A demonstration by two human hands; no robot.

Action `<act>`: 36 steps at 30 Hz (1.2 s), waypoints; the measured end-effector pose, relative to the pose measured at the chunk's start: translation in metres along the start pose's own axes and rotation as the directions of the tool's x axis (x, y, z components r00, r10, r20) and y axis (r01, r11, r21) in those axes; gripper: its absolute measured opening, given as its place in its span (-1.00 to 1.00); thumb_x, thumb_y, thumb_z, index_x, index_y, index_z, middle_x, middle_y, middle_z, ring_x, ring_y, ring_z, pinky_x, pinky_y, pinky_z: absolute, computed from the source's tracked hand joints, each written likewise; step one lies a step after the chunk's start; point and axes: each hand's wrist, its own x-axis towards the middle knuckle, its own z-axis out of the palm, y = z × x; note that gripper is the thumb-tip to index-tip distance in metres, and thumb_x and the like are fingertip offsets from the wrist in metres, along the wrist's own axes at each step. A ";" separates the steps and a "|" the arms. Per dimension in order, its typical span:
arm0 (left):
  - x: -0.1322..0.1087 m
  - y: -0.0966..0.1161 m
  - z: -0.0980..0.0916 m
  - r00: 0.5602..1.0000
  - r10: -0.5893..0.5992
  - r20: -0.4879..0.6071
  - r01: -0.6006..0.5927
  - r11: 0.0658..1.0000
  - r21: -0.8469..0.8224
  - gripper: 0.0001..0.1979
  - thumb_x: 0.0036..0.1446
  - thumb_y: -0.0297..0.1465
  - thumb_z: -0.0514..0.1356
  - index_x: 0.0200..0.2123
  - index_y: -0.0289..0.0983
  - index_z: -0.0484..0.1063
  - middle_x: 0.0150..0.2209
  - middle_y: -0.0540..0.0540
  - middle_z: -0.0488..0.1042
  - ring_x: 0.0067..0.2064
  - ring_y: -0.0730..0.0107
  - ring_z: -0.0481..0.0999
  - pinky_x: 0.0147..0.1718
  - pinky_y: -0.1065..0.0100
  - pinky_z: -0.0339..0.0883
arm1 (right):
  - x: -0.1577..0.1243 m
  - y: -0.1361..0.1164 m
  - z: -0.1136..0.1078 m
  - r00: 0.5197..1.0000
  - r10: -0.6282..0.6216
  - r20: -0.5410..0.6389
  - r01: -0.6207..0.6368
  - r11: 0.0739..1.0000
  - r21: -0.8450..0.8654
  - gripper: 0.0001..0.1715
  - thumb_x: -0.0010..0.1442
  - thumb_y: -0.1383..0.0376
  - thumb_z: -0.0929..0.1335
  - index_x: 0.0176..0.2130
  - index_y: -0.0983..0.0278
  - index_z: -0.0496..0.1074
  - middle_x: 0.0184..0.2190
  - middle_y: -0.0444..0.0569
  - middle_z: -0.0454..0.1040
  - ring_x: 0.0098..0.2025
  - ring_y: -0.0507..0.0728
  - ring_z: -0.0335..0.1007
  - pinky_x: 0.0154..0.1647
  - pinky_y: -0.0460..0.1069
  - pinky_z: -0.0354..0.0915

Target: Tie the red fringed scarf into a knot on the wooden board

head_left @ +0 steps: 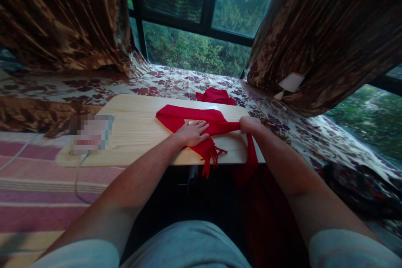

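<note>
A red scarf (191, 113) with a fringed end lies bent into a loop on a pale wooden board table (132, 134). My left hand (194, 132) rests flat on the scarf, fingers spread, just above the fringe. At the table's right edge my right hand (250, 124) is closed around a gathered stretch of the same scarf. From that fist the rest of the scarf hangs over the front edge and drops into shadow. The stretch between the two hands looks pulled narrow near the right one.
Behind the table lies another red cloth (216, 95) on a floral cover (176, 79). A blurred-out device (91, 136) with a cable sits at the table's left end. A small white lamp (291, 82) stands at the right. Dark bags (361, 188) lie at far right.
</note>
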 end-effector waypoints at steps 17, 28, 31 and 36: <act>-0.002 0.001 0.000 1.000 -0.014 -0.017 0.014 1.000 0.005 -0.24 0.34 0.09 -0.23 0.49 -0.10 -0.07 0.51 -0.11 -0.16 0.50 -0.04 -0.13 0.34 -0.28 -0.21 | -0.005 0.130 -0.001 0.984 0.179 0.007 -0.095 0.491 0.866 -0.81 0.19 0.47 0.38 -0.16 0.32 0.50 -0.52 -0.08 0.47 -0.57 0.01 0.32 -0.42 -0.08 0.37; 0.000 -0.003 0.004 1.000 -0.016 -0.019 0.017 0.999 0.042 -0.18 0.32 0.14 -0.23 0.50 -0.13 -0.10 0.51 -0.17 -0.20 0.50 -0.05 -0.12 0.33 -0.26 -0.19 | 0.036 0.067 -0.068 0.953 0.300 0.042 -0.100 0.180 0.979 -0.72 0.35 0.24 0.35 -0.13 0.43 0.51 -0.64 -0.15 0.31 -0.62 0.01 0.23 -0.49 -0.06 0.37; 0.000 -0.003 0.005 1.000 -0.015 -0.026 0.016 0.999 0.047 -0.17 0.31 0.16 -0.23 0.50 -0.12 -0.10 0.51 -0.16 -0.19 0.49 -0.05 -0.12 0.33 -0.24 -0.18 | 0.053 0.036 -0.067 0.913 0.407 0.042 -0.083 0.085 0.993 -0.67 0.31 0.34 0.32 -0.01 0.52 0.49 -0.58 -0.05 0.39 -0.57 0.08 0.36 -0.45 0.00 0.42; 0.000 -0.001 0.004 0.999 -0.022 -0.029 0.023 0.999 0.038 -0.19 0.31 0.14 -0.21 0.49 -0.12 -0.08 0.51 -0.15 -0.19 0.50 -0.05 -0.13 0.34 -0.24 -0.18 | 0.068 0.008 -0.055 0.904 0.423 0.057 -0.081 0.040 0.996 -0.51 0.25 0.38 0.34 0.11 0.59 0.41 -0.46 0.09 0.50 -0.53 0.15 0.46 -0.47 0.04 0.45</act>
